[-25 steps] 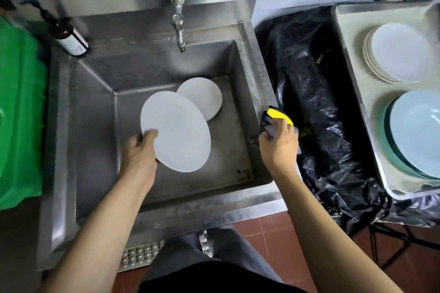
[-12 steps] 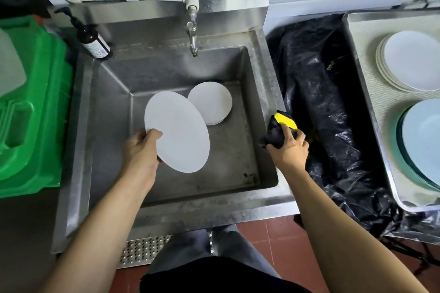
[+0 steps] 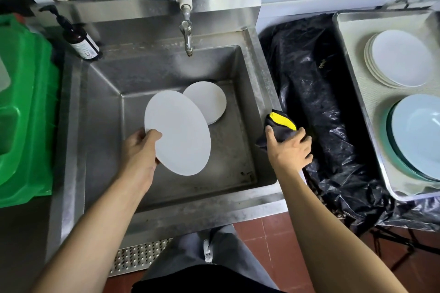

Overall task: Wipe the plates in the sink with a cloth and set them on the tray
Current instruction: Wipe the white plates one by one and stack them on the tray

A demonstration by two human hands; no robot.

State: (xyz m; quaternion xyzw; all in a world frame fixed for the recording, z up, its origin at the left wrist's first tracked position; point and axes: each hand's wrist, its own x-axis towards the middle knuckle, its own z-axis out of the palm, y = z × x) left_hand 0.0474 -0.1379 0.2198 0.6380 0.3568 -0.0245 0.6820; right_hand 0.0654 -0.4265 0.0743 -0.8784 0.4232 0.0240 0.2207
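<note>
Left hand [image 3: 140,150] pinches the near rim of a white plate [image 3: 177,132], thumb on top, holding it tilted above the sink [image 3: 259,93] floor at frame centre. Grip here is a one-edge pinch only. Right hand [image 3: 289,148] is clenched round a dark cloth with a yellow patch [image 3: 281,123], at the sink's right rim, apart from the plate.

More white plates [image 3: 206,102] lie on the sink floor just behind the held one; how many I cannot tell. The tray [image 3: 357,78], at frame right, carries a stack of white plates [image 3: 400,58] and pale blue-green plates [image 3: 416,135].

Risks, as I judge them:
- The plate is held by one edge. If it is wet, pressure from the cloth could twist it out of the pinch and drop it onto the plates below, chipping either.
- The carry to the tray crosses the black plastic sheeting [image 3: 321,102] between sink and tray; a slip there lands on loose, uneven footing.
- The tray looks crowded; a plate set off-centre on a stack could slide.

Writing: the pump bottle [image 3: 79,39], upper left, has a pale label; the print is too small to read. No other marks seen.
</note>
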